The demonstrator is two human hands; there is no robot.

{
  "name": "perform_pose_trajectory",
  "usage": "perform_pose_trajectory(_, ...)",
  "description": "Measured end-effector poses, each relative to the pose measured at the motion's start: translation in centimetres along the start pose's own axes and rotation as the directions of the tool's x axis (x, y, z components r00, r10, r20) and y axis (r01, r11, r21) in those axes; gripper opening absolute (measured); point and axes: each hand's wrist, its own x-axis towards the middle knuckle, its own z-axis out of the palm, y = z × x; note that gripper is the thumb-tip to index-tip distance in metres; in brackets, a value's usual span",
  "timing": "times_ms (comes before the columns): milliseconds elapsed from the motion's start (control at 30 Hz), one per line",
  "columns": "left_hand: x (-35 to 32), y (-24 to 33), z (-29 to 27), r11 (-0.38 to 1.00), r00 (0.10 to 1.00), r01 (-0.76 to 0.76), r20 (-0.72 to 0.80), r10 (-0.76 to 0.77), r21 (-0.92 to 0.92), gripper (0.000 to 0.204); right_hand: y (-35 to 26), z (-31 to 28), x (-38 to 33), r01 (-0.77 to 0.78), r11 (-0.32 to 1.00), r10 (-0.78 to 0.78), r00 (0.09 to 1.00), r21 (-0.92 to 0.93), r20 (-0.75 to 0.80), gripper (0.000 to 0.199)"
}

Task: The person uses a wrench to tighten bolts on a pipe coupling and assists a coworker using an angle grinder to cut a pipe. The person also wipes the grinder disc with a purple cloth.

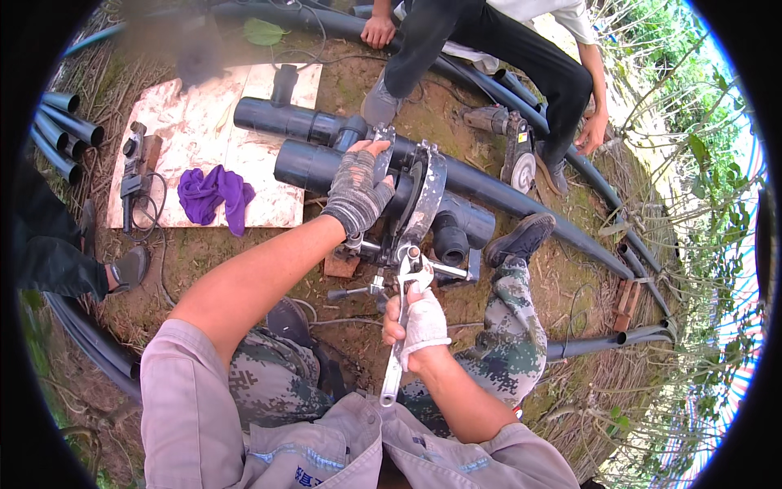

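Note:
A wrench (394, 373) is gripped in my right hand (423, 322), which wears a white glove. Its head meets a bolt at the base of a metal pipe clamp (425, 191). That clamp wraps around a thick black pipe fitting (314, 169). My left hand (358, 191), in a grey fingerless glove, is closed over the narrower clamp ring (383, 151) on the left, thumb and fingers on either side. A T-handled screw (358, 292) and a side bar (452, 270) stick out below the clamps. A black branch fitting (450, 236) lies to the right.
Beyond runs a long black pipe (521, 200). A pale board (269, 196) holds a purple cloth (213, 196) and a corded tool (132, 175). An angle grinder (515, 151) lies near a seated person's hand (593, 130). Another person's shoe (130, 269) is at left, near stacked pipes (69, 130).

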Motion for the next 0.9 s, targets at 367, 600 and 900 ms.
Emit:
perform_pose_trajectory(367, 0.4, 0.7, 1.2, 0.999, 1.0, -0.014, -0.001, 0.014, -0.033, 0.059, -8.0, -4.0, 2.4, -0.17, 0.853, 0.25, 0.963, -0.493, 0.101, 0.037)
perform_pose_trajectory(600, -0.1, 0.0, -1.4, 0.991, 1.0, -0.005, -0.02, 0.008, 0.134, 0.05, -5.4, -3.8, 2.3, -0.059, 0.794, 0.188, 0.97, -0.605, 0.152, 0.024)
perform_pose_trajectory(900, -1.8, 8.3, -8.5, 0.908, 0.799, 0.164, 0.487, -0.352, 0.386, 0.087, -6.0, -6.4, 3.2, -0.026, 0.689, -0.065, 0.993, -0.725, -0.098, 0.025)
